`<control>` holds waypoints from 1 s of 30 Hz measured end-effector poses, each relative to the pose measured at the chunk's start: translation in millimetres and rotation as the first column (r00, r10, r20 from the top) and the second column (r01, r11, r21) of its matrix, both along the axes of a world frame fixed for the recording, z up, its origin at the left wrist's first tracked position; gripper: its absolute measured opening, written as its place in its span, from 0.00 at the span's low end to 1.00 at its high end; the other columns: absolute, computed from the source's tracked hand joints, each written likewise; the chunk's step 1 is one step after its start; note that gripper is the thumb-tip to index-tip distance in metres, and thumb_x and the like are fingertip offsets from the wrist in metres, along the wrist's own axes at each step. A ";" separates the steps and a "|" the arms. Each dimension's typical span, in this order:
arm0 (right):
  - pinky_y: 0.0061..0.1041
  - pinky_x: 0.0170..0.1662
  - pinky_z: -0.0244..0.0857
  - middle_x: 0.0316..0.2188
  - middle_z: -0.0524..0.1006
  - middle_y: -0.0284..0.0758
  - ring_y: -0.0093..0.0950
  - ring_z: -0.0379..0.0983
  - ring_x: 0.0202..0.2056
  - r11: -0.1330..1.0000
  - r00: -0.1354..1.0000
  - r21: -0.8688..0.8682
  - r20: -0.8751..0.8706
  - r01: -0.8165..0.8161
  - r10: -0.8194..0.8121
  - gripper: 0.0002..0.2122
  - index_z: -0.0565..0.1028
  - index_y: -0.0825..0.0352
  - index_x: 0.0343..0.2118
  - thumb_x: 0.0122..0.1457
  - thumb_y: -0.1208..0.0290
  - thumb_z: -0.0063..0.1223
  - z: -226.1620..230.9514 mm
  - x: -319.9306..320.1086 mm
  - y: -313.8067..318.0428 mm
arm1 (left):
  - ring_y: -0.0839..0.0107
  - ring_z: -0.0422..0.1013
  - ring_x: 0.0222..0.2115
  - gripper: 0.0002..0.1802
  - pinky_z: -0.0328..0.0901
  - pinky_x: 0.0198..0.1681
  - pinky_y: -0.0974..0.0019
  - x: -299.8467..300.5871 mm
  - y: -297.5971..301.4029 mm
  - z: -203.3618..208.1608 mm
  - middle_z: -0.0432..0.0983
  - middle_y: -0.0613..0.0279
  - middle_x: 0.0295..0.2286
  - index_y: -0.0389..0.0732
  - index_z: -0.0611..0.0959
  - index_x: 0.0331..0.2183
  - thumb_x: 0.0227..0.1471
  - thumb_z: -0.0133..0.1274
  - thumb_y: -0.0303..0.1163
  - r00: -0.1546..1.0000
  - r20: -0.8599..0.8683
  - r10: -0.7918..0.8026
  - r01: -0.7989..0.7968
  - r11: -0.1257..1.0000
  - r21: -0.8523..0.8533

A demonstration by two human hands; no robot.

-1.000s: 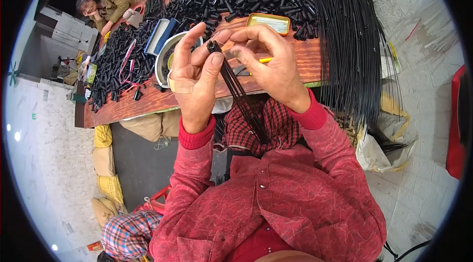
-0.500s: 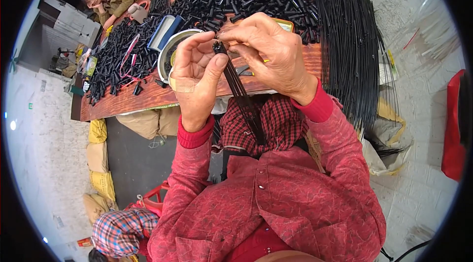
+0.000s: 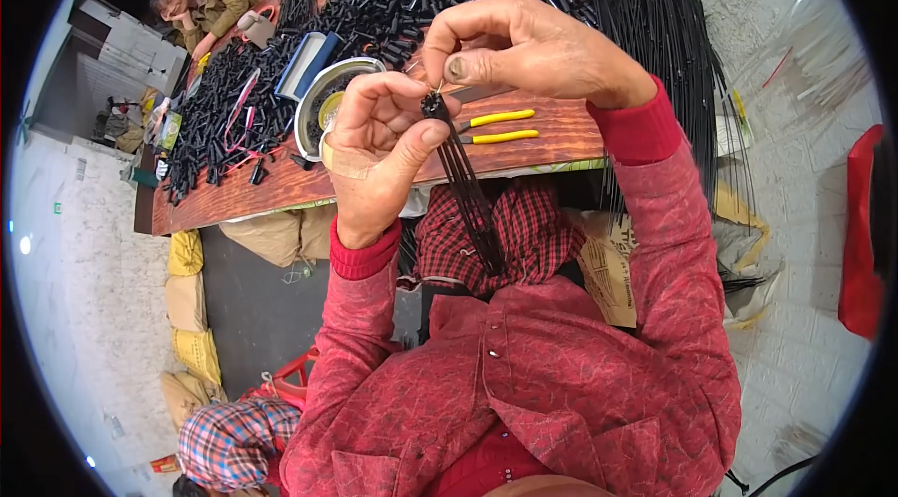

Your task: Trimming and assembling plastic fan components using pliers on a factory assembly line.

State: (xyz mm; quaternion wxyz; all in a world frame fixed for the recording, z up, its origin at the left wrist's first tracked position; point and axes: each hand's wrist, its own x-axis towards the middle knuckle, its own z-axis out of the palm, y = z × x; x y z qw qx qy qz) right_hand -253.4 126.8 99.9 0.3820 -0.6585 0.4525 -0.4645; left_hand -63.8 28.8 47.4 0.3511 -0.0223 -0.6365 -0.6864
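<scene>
My left hand (image 3: pixel 379 128), with a tan plaster at the base of the thumb, is closed around the top of a bundle of thin black rods (image 3: pixel 465 193). The rods gather in a black knobbed end and slant down to the plaid cloth over my lap. Above that end, my right hand (image 3: pixel 524 48) pinches a thin brass-coloured wire (image 3: pixel 438 86) between thumb and forefinger. Pliers with yellow handles (image 3: pixel 505 137) lie on the table just below my right hand, their jaws partly hidden behind the bundle.
A metal bowl (image 3: pixel 304 128) and a blue-and-white box (image 3: pixel 304 65) stand left of my hands. Piles of short black tubes (image 3: pixel 201 114) cover the wooden table (image 3: pixel 234 202). Long black rods (image 3: pixel 655 76) overhang its right side. Another person (image 3: pixel 220 6) leans at the far left.
My right hand has lifted up, its fingers now pinching the wire above the bundle's end. The pliers have come into fuller view. My left hand has shifted slightly with the bundle.
</scene>
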 end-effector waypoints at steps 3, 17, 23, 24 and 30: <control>0.16 0.35 0.64 0.30 0.74 0.27 0.14 0.69 0.31 0.986 0.984 -0.051 0.086 0.159 -0.155 0.10 0.75 0.68 0.38 0.61 0.67 0.52 -15.4 4.9 0.3 | 0.69 0.76 0.40 0.19 0.70 0.43 0.71 -0.4 -3.7 -2.5 0.75 0.57 0.38 0.34 0.72 0.43 0.48 0.57 0.15 1.000 0.006 0.002 -0.002 1.000 -0.005; 0.24 0.46 0.70 0.38 0.77 0.33 0.22 0.75 0.40 0.961 0.868 0.071 0.415 0.268 -0.273 0.15 0.74 0.72 0.43 0.61 0.63 0.54 -59.9 35.2 16.3 | 0.74 0.74 0.37 0.28 0.72 0.40 0.74 -6.6 -12.5 -0.1 0.72 0.59 0.39 0.34 0.72 0.48 0.42 0.60 0.12 0.996 0.067 0.050 -0.052 0.998 0.022; 0.22 0.45 0.70 0.37 0.77 0.31 0.20 0.74 0.39 0.961 0.854 0.131 0.442 0.242 -0.275 0.15 0.74 0.71 0.43 0.59 0.65 0.57 -54.1 37.5 12.9 | 0.77 0.73 0.33 0.36 0.72 0.36 0.77 -9.7 -15.3 5.5 0.71 0.61 0.36 0.34 0.69 0.52 0.39 0.61 0.11 0.998 0.066 -0.002 0.000 1.000 0.030; 0.21 0.45 0.70 0.37 0.76 0.30 0.19 0.74 0.39 0.956 0.847 0.108 0.445 0.272 -0.292 0.14 0.74 0.71 0.42 0.59 0.65 0.57 -54.1 39.4 11.7 | 0.78 0.72 0.32 0.38 0.72 0.34 0.78 -9.7 -17.4 5.4 0.70 0.62 0.35 0.34 0.68 0.53 0.38 0.62 0.11 0.998 0.068 -0.011 0.011 1.000 0.007; 0.18 0.41 0.69 0.33 0.76 0.28 0.17 0.73 0.36 0.958 0.837 0.073 0.471 0.279 -0.280 0.11 0.75 0.69 0.40 0.58 0.68 0.59 -53.3 41.1 5.1 | 0.82 0.70 0.26 0.46 0.69 0.31 0.80 -14.6 -21.5 1.8 0.69 0.63 0.33 0.35 0.64 0.57 0.35 0.63 0.10 0.998 0.027 -0.054 0.052 0.996 0.076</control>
